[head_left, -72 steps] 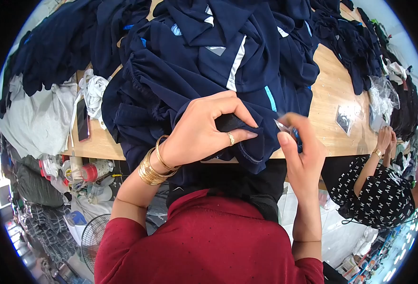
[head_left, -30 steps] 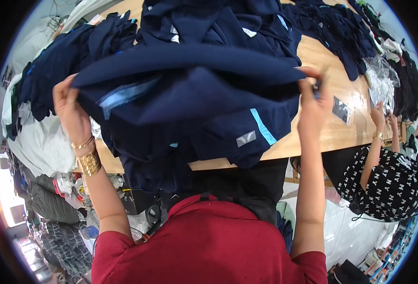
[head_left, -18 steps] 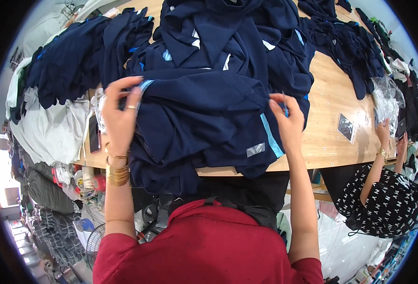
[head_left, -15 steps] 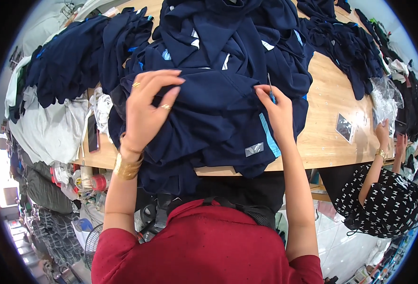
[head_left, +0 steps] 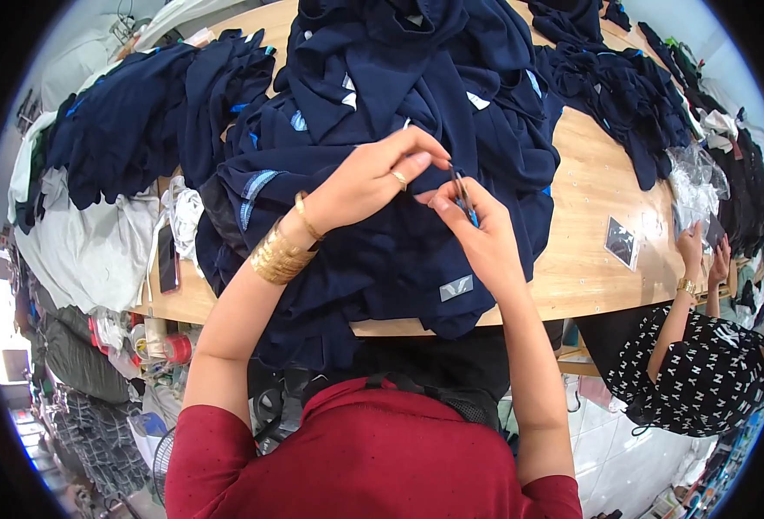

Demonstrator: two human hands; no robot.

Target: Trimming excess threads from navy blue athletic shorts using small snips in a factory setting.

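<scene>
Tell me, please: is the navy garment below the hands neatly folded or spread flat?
Neither: the navy garment lies loosely rumpled. Uneven creases cross its cloth, and parts of it overlap without neat edges.

A black shirt (head_left: pixel 706 374) by the front edge of the bench (head_left: pixel 588 259) is carrying repeated white letters (head_left: pixel 678 362); a grey label (head_left: pixel 456 289) on a navy garment (head_left: pixel 382 281) is showing an angular mark (head_left: pixel 460 287).

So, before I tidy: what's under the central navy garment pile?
The navy garment pile rests on a wooden table, visible along its right side; anything beneath its middle is covered.
</scene>
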